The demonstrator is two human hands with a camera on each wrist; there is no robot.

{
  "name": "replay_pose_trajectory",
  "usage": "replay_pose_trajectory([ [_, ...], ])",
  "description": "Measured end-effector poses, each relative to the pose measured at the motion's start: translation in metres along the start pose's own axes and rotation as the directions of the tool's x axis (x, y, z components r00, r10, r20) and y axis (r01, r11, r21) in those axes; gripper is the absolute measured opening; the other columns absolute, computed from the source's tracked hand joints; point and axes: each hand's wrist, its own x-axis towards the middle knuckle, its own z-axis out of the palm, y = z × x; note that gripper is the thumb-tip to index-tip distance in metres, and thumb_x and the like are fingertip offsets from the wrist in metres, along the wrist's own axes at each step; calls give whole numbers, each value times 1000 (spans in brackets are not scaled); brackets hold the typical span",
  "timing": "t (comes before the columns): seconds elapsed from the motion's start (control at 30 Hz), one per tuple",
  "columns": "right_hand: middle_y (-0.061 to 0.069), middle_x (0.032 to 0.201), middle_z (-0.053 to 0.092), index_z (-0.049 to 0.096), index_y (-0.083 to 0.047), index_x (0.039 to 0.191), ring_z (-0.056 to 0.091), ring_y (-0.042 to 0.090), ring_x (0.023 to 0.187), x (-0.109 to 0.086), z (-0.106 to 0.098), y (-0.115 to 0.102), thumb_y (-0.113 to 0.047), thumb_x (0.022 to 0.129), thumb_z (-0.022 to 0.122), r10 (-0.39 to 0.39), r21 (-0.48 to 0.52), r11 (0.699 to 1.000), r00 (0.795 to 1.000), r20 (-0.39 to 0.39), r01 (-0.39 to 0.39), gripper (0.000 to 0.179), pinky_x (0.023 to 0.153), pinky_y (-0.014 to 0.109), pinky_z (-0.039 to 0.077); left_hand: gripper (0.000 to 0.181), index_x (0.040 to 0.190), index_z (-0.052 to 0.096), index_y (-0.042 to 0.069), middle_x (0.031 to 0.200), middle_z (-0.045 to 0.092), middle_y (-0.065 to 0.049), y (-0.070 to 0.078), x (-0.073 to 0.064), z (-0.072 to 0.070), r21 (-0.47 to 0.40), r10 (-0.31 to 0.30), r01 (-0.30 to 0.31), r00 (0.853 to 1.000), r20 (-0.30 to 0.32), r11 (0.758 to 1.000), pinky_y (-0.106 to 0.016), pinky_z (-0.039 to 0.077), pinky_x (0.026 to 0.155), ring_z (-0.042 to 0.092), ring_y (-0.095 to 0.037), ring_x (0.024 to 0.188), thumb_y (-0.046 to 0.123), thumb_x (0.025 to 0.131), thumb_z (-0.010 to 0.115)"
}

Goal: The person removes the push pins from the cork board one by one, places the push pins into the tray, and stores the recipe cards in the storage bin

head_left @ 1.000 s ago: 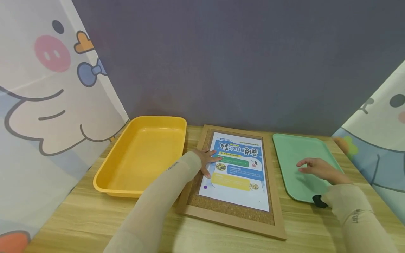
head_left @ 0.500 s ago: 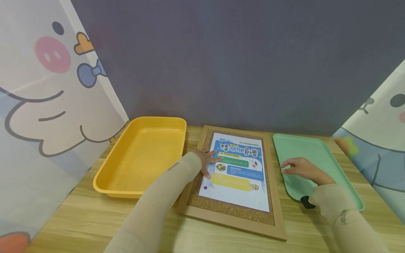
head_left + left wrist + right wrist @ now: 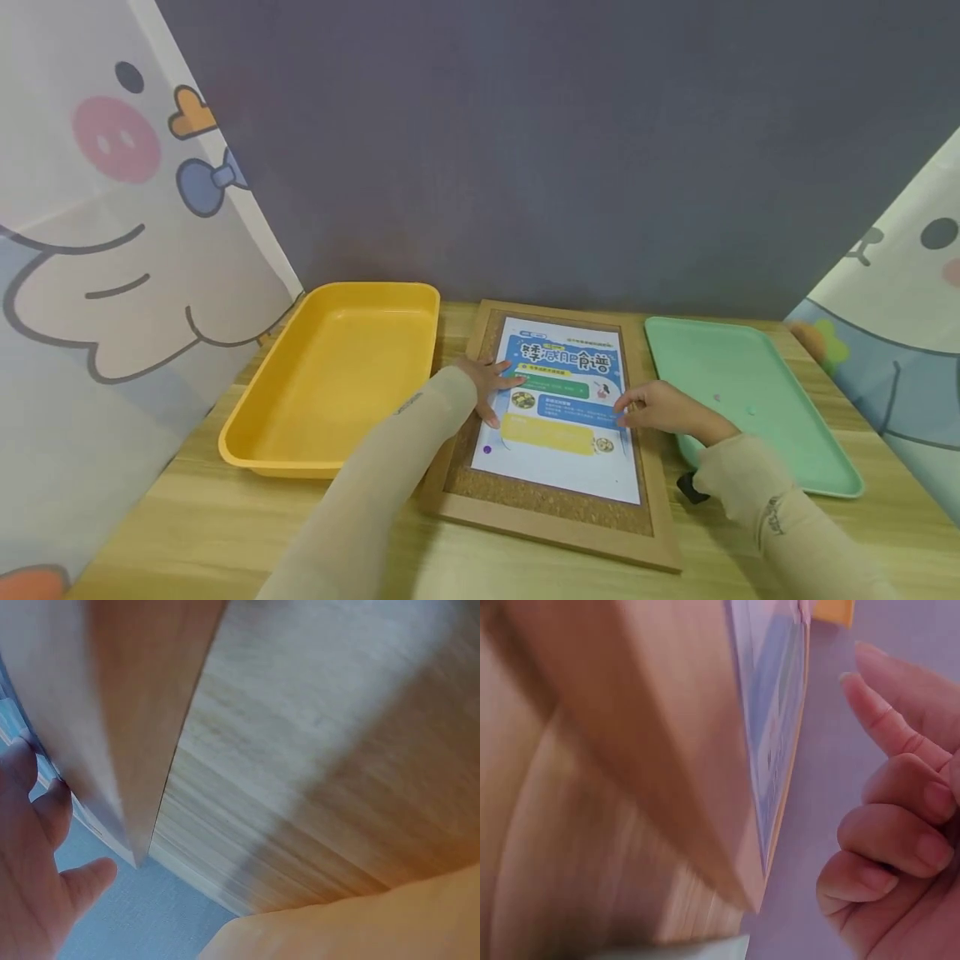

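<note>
A printed poster (image 3: 562, 467) with colourful Chinese lettering lies on a cork board (image 3: 555, 504) in a light wooden frame. A purple round pin (image 3: 487, 449) sits at its lower left corner. My left hand (image 3: 483, 387) rests with spread fingers on the poster's left edge. Over the right edge is my right hand (image 3: 663, 408), its thumb and index fingertips close together. In the right wrist view the other fingers (image 3: 900, 832) are curled towards the palm. I cannot tell whether a small thing is pinched between the fingertips.
To the left stands a yellow tray (image 3: 258, 392) with raised walls. A mint green tray (image 3: 817, 454) lies to the right, with small purple (image 3: 717, 397) and teal (image 3: 752, 410) pieces in it. A dark grey panel (image 3: 525, 150) closes off the back of the wooden table (image 3: 225, 517).
My right hand has moved left from over the green tray to the poster's right edge, uncovering small pieces in the tray. My left hand has stayed in place.
</note>
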Motion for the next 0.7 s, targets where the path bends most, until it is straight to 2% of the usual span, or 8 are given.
replay_pose_trajectory([
  [0.1,-2,67,56,71,-1,93,29,5,50,4,9,-8,-9,86,69,-8,-31,1000,1000,17,8,11,48,23,28,94,152,4,44,160,-3,10,2,0,3,-7,0,0,1000,4,1000,-47,28,110,7,-18,146,73,78,54],
  [0.17,1,71,59,71,-2,94,28,5,50,6,14,-14,-10,87,69,-26,-46,999,999,32,27,11,48,23,29,94,152,4,45,160,-2,11,3,0,4,1,-8,8,1000,3,1000,-45,30,109,7,-17,146,74,77,54],
  [0.27,0,67,56,72,-3,95,30,5,51,9,19,-24,-10,87,70,-42,-63,997,997,60,46,11,49,24,30,94,152,4,45,160,-2,11,4,0,5,17,-15,14,1000,3,1000,-40,36,105,8,-16,146,75,77,53],
  [0.33,-5,59,47,72,-3,96,31,5,50,11,20,-30,-10,86,70,-51,-80,995,995,84,58,12,49,23,31,94,152,4,45,160,-2,12,5,1,5,17,-13,13,1000,3,1000,-37,40,102,8,-16,146,75,77,53],
  [0.47,-8,57,44,73,-4,97,33,5,52,15,21,-41,-9,85,71,-54,-108,992,991,119,67,12,51,23,33,94,152,3,45,160,-3,12,4,1,5,-15,-9,9,1000,9,1000,-29,49,82,7,-16,146,73,78,54],
  [0.57,-7,56,44,72,-3,98,33,6,51,19,22,-51,-10,86,71,-64,-91,993,988,142,77,14,51,23,33,93,152,4,45,160,-4,12,3,1,4,-46,-9,9,1000,18,999,-26,50,72,5,-15,146,71,79,55],
  [0.63,-6,56,45,73,-3,98,33,6,50,24,26,-59,-12,86,71,-80,-87,992,984,158,95,15,51,23,34,93,152,4,44,160,-4,11,2,1,4,-70,-3,5,1000,23,998,-27,50,78,4,-16,146,69,80,56],
  [0.7,-7,60,51,73,-3,97,36,5,52,29,30,-67,-14,86,72,-97,-100,988,981,168,115,15,53,23,35,92,153,6,42,161,-3,10,1,2,3,-104,6,-4,1000,21,995,-32,47,91,3,-17,146,67,81,58],
])
